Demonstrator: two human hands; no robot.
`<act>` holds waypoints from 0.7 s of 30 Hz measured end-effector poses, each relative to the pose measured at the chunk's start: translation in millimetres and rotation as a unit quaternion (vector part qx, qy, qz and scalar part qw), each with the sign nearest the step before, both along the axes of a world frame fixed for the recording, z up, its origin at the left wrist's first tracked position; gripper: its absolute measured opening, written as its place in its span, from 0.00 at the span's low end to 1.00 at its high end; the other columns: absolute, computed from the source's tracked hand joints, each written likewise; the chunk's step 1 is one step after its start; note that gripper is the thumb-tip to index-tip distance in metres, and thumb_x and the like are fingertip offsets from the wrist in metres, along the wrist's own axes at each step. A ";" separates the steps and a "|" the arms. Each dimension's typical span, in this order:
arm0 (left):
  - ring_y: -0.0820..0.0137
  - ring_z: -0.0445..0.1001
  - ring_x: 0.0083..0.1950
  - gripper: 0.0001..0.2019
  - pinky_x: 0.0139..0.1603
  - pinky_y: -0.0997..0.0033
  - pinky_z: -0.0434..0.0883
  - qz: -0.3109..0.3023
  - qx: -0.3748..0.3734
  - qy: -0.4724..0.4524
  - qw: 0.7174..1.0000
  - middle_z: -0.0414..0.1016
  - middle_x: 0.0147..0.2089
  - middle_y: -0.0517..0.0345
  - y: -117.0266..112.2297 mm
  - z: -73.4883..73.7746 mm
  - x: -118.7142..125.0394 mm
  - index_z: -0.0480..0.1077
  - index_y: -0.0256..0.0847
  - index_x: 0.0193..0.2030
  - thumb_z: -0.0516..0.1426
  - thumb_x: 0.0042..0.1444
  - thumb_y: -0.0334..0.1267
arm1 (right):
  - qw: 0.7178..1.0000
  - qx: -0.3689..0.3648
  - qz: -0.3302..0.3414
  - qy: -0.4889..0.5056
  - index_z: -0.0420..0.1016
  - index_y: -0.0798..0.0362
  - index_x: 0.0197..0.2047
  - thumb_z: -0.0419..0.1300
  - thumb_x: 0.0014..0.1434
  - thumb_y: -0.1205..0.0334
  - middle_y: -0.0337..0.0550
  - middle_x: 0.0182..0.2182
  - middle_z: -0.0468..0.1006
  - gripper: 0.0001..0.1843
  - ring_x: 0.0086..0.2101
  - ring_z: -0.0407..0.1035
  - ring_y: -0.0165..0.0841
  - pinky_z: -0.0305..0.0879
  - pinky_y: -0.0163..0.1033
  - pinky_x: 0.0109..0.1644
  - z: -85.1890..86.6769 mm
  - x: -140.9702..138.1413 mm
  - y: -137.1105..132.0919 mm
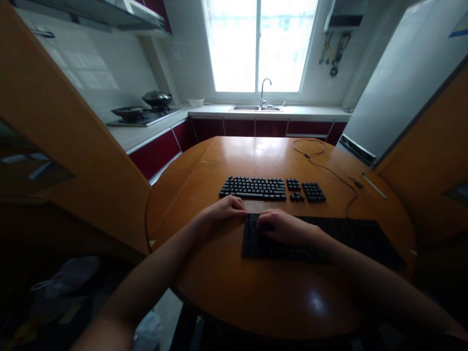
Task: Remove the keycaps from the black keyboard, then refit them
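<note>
A dark keyboard base [347, 234], its keycaps off at least at the left end, lies on the wooden table in front of me. My left hand [230, 206] is closed, thumb and fingertips pinching at the base's upper left corner. Over the left part of the base, my right hand [280, 225] is curled closed, palm down. Something dark shows under its fingers, too dim to name. Beyond both hands lie the loose black keycaps [252, 187], set out in keyboard order, with the number pad keycaps [313, 191] in a separate block to the right.
A thin cable [331, 170] runs from the base toward the round table's [204, 292] far side. On the right lie a slim light stick [373, 185] and a small dark tool [357, 184]. Behind are a sink [237, 108], a stove with pans [157, 99] and a fridge [402, 73].
</note>
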State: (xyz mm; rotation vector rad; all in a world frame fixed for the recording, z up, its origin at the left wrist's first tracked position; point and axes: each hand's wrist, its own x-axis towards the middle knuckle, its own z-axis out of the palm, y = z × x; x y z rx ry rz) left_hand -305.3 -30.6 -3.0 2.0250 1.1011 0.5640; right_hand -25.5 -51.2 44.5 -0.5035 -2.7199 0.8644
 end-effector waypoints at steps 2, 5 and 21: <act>0.70 0.73 0.37 0.18 0.39 0.72 0.69 0.001 0.000 0.001 1.000 0.76 0.36 0.52 -0.5 1.5 0.7 0.83 0.36 0.33 0.64 0.56 0.52 | 0.996 -0.045 0.071 -0.028 0.77 0.53 0.41 0.63 0.58 0.73 0.39 0.36 0.79 0.08 0.35 0.71 0.31 0.66 0.34 0.41 2.3 0.8 -4.9; 0.70 0.73 0.37 0.18 0.39 0.72 0.69 0.004 -0.002 0.002 1.000 0.76 0.36 0.52 -0.8 2.4 1.0 0.83 0.36 0.33 0.64 0.56 0.51 | 1.000 -0.002 0.018 -0.013 0.77 0.53 0.39 0.61 0.59 0.74 0.41 0.36 0.78 0.07 0.36 0.71 0.32 0.66 0.35 0.43 1.4 -1.1 -8.8; 0.70 0.74 0.37 0.18 0.38 0.72 0.69 0.005 0.002 0.003 1.000 0.76 0.37 0.51 0.7 0.2 0.9 0.82 0.36 0.33 0.64 0.56 0.52 | 0.991 0.066 -0.116 -0.019 0.77 0.55 0.37 0.64 0.58 0.74 0.46 0.38 0.77 0.05 0.39 0.71 0.35 0.65 0.39 0.46 -7.0 1.3 3.7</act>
